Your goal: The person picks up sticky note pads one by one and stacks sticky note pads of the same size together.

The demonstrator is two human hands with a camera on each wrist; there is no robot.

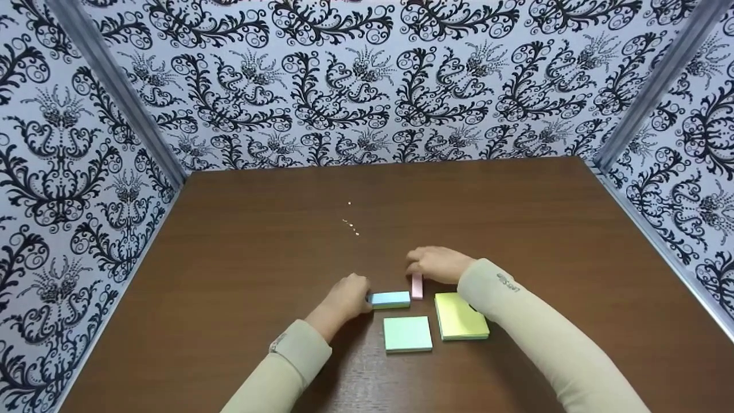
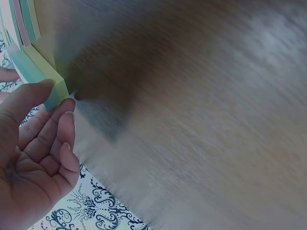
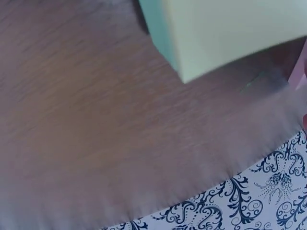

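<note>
My left hand (image 1: 347, 297) pinches the left end of a narrow sticky note pad (image 1: 390, 299), blue on top with a yellow-green layer below. Thumb and fingertips close on that end of the pad (image 2: 41, 79) in the left wrist view. My right hand (image 1: 438, 263) grips the far end of a slim pink sticky note pad (image 1: 417, 287), its fingers partly hiding it. Just a sliver of the pink pad (image 3: 299, 74) shows in the right wrist view. Nearer me lie a green sticky note pad (image 1: 407, 334) and a larger yellow pad (image 1: 459, 316), overlapped by the right cuff.
All the pads lie on a brown wooden table (image 1: 258, 229). Small pale specks (image 1: 351, 225) mark its surface further back. Patterned black-and-white walls (image 1: 367, 86) stand at the back and both sides, with grey strips along their corners.
</note>
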